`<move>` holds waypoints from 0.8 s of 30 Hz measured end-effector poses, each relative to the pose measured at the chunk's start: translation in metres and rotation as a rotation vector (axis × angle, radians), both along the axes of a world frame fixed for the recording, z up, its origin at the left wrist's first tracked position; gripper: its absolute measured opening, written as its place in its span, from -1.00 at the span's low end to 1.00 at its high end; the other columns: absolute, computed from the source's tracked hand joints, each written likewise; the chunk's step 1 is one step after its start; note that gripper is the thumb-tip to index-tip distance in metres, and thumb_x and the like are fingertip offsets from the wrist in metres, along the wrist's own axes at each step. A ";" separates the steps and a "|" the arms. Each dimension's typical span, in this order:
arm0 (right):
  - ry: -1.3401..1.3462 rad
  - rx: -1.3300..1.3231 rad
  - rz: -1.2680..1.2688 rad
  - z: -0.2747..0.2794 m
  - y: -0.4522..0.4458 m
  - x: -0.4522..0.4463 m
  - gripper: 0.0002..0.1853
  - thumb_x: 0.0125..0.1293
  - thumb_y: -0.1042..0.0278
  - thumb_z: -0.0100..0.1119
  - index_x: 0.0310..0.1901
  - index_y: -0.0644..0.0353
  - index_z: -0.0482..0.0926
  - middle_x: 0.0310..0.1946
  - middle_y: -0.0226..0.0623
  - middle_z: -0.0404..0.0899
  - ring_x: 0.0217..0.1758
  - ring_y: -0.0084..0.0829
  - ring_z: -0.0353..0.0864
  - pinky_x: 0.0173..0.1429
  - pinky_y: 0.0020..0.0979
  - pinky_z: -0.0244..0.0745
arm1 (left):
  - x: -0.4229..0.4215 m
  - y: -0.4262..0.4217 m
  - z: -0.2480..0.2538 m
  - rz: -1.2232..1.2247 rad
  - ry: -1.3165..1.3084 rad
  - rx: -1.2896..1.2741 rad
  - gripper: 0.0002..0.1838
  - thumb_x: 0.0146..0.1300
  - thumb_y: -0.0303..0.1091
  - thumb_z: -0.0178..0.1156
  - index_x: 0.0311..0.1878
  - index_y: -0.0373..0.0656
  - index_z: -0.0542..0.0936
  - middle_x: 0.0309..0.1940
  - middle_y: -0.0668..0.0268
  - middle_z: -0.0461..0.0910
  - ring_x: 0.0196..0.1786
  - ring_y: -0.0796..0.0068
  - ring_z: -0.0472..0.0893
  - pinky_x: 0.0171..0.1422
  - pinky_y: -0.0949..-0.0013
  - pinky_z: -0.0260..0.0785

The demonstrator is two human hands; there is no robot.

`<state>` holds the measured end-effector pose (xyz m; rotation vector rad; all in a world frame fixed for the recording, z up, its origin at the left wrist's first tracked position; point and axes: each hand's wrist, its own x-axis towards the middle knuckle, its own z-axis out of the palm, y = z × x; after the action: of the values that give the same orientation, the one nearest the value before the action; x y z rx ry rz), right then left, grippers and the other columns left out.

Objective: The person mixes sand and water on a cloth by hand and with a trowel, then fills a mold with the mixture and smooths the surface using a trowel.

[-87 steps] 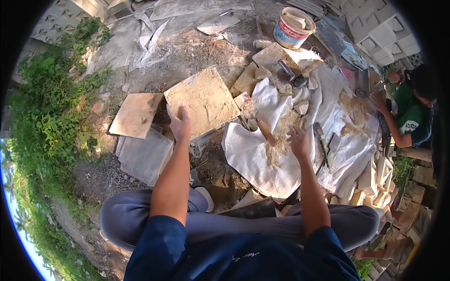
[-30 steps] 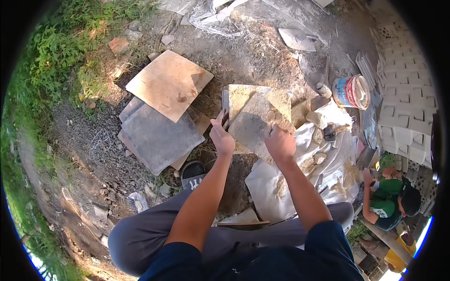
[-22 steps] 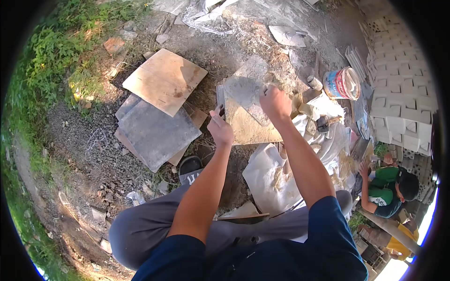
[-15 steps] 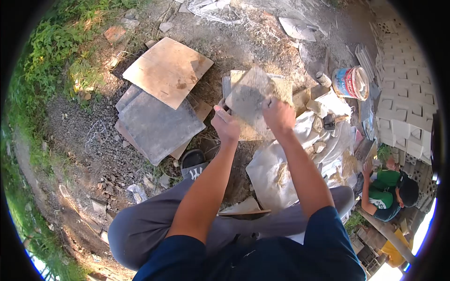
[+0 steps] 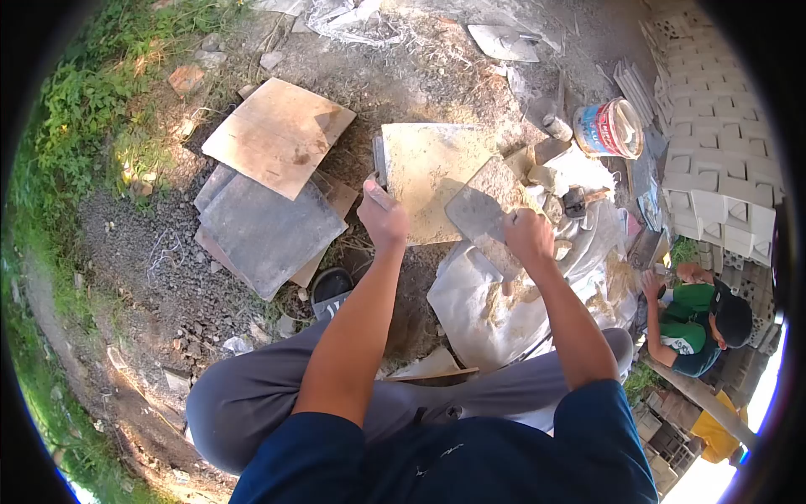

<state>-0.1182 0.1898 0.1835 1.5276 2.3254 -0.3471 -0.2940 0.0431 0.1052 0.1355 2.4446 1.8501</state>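
Observation:
My right hand (image 5: 529, 237) is closed around what looks like a plastering trowel (image 5: 485, 206), a flat, squarish plate smeared with grey-brown residue. The grip itself is hidden under my fingers. The trowel is over the lower right corner of a beige square tile (image 5: 428, 172), whose face carries sandy residue. At that tile's left edge, my left hand (image 5: 384, 217) is closed, thumb up, with its fingers curled at the rim. More tile edges show beneath on the left. White sacking (image 5: 470, 294) with sandy mortar on it lies below the trowel.
On the left, a light tan tile (image 5: 277, 134) rests partly over a grey tile (image 5: 273, 223). A labelled bucket (image 5: 609, 128) stands at right, near stone chunks and a stack of pale blocks (image 5: 714, 151). Another flat trowel (image 5: 504, 42) lies behind. A person in green (image 5: 693, 323) is at far right.
My right hand has moved the trowel right and down, from the tile's middle to its lower right corner and the sacking. My left hand stays at the tile's left edge. The view has shifted slightly.

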 end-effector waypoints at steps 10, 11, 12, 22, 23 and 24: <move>0.096 -0.009 0.084 -0.009 -0.010 -0.073 -0.59 0.46 0.09 0.00 -0.27 0.28 0.69 -0.34 0.11 0.73 -0.25 0.03 0.79 -0.05 -0.01 0.70 | 0.003 -0.010 -0.011 -0.162 -0.075 -0.239 -0.31 0.65 0.03 -0.45 -0.06 -0.40 0.54 -0.32 -0.30 0.60 -0.17 -0.47 0.55 -0.11 -0.25 0.32; 0.123 -0.008 0.085 -0.021 -0.012 -0.069 -0.57 0.46 0.08 0.01 -0.27 0.30 0.69 -0.35 0.13 0.72 -0.25 0.02 0.78 -0.04 0.01 0.70 | 0.005 -0.009 -0.006 -0.146 -0.066 -0.199 -0.33 0.65 0.02 -0.45 -0.03 -0.39 0.54 -0.31 -0.29 0.60 -0.16 -0.46 0.56 -0.10 -0.25 0.33; 0.116 -0.014 0.012 -0.016 -0.021 -0.050 -0.55 0.46 0.05 0.03 -0.27 0.34 0.68 -0.35 0.15 0.71 -0.22 0.04 0.78 -0.02 0.03 0.69 | 0.004 -0.007 -0.002 -0.115 -0.057 -0.153 -0.34 0.65 0.02 -0.45 0.00 -0.38 0.53 -0.30 -0.29 0.61 -0.15 -0.44 0.57 -0.08 -0.25 0.34; 0.152 -0.090 -0.107 0.005 0.010 -0.065 -0.53 0.52 0.03 0.03 -0.23 0.36 0.68 -0.27 0.15 0.73 -0.12 0.07 0.78 0.03 0.06 0.66 | 0.000 0.003 -0.014 -0.289 0.019 -0.284 -0.38 0.64 0.05 -0.36 -0.03 -0.34 0.53 -0.22 -0.23 0.63 -0.11 -0.41 0.60 -0.03 -0.21 0.41; 0.153 -0.108 -0.112 -0.008 0.009 -0.060 -0.53 0.52 0.03 0.03 -0.23 0.36 0.68 -0.27 0.15 0.73 -0.12 0.07 0.78 0.03 0.06 0.66 | 0.000 0.000 -0.014 -0.288 0.007 -0.293 -0.37 0.64 0.06 -0.35 -0.02 -0.34 0.53 -0.21 -0.23 0.64 -0.10 -0.40 0.60 -0.02 -0.20 0.42; 0.093 -0.149 -0.177 -0.009 -0.002 -0.049 -0.53 0.52 0.03 0.02 -0.09 0.39 0.67 -0.19 0.17 0.73 -0.08 0.07 0.78 0.08 0.06 0.64 | 0.005 -0.005 -0.015 -0.295 -0.005 -0.312 -0.37 0.64 0.06 -0.35 -0.02 -0.34 0.53 -0.21 -0.23 0.64 -0.10 -0.40 0.60 -0.02 -0.20 0.42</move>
<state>-0.1671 0.1881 0.1747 1.6788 2.1815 -0.6336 -0.2894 0.0379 0.0906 0.4429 2.5078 1.3352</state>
